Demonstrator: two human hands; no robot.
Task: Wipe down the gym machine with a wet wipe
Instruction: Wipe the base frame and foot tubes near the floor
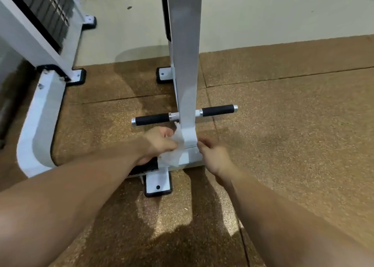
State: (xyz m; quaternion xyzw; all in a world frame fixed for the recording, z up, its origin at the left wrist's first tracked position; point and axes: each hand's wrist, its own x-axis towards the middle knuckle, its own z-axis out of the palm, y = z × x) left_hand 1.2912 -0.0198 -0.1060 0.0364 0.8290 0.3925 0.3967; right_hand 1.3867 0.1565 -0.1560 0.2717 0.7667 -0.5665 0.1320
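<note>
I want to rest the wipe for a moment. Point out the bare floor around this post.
Widest bare mat lies right of the post, beyond the right grip. A narrower strip runs between the left grip and the curved white frame. Crowded at the post's base: left hand, right hand, wet wipe, foot plate.

Smooth white-painted metal post [185, 64], crumpled wipe [172, 155], speckled rubbery floor [283, 125]
</note>
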